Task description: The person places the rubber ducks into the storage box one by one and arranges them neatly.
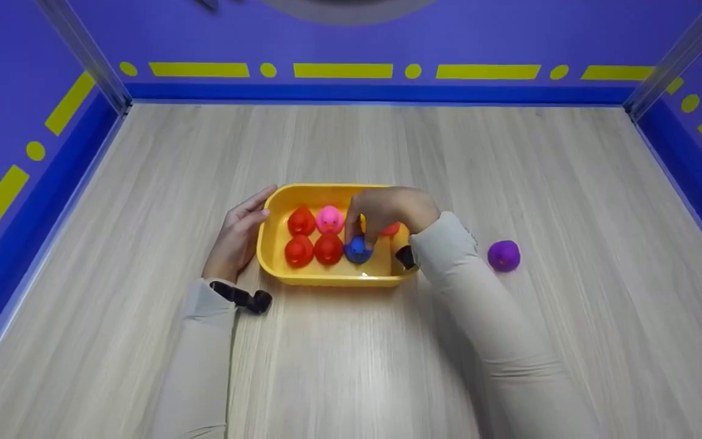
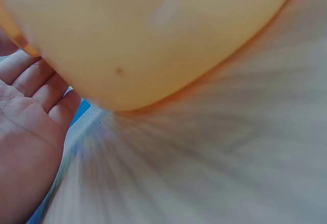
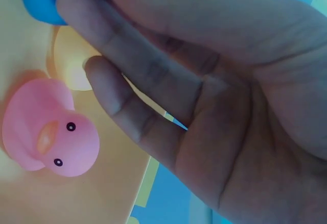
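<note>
A yellow plastic tub (image 1: 326, 280) holds several rubber ducks. My left hand (image 1: 238, 235) grips its left end, thumb at the rim and fingers along the outer wall; the left wrist view shows the palm beside that wall. Inside the tub, my right hand (image 1: 387, 210) pinches a blue rubber duck (image 1: 359, 250) from above. Left of it sit red ducks (image 1: 328, 249) and a pink duck (image 1: 329, 218). Partly hidden under the right hand are a red duck (image 1: 390, 229) and something yellow. A pink-looking duck (image 3: 51, 127) lies near the fingers in the right wrist view.
A purple rubber duck (image 1: 504, 255) sits on the wood-grain table (image 1: 351, 353), right of the tub and close to the right sleeve (image 1: 485, 305). Blue-purple panels (image 1: 351, 46) with yellow markings stand along the back and both sides.
</note>
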Tool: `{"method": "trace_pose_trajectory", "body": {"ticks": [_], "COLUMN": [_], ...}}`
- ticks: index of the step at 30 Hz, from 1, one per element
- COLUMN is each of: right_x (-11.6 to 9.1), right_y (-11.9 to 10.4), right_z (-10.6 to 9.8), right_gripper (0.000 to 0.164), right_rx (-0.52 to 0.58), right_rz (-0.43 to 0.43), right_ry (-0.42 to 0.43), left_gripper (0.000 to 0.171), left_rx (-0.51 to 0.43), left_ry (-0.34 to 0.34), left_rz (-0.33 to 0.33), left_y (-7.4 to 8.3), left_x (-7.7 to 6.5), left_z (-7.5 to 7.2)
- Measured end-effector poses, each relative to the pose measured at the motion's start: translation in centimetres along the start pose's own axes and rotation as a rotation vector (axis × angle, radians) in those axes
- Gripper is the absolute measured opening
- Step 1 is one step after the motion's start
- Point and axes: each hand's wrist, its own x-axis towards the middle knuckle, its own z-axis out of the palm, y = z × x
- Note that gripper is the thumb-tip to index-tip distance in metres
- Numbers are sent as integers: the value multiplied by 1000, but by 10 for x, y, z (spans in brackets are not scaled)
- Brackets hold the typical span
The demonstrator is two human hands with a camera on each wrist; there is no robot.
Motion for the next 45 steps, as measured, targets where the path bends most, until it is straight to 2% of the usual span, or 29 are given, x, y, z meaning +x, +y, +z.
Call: {"method": "trace_pose_trajectory", "body": {"ticks": [9, 17, 21, 30, 38, 45], "right_x": [-3, -8, -12, -21, -34, -45], "right_y": [5, 7, 8, 15, 25, 35], "right_z": [-3, -6, -7, -9, -10, -10], "right_gripper": [26, 24, 27, 34, 35, 34], "right_rx": [-8, 23, 20, 6, 59, 66], "right_rz": [-69, -7, -7, -100, -139, -177], "right_ry": [16, 42, 57, 111, 146, 188], "left_gripper": [53, 53, 53, 52, 52, 52], "left_rx": [-8, -6, -6, -1, 12, -16], "left_ry": [-17, -21, -24, -14, -9, -18], "left_rz": [-3, 1, -3, 2, -2, 3], "left_y": [2, 2, 3, 1, 1, -1], "left_x": [3, 3, 2, -1, -1, 0], "left_z": [0, -1, -1, -2, -2, -1]}}
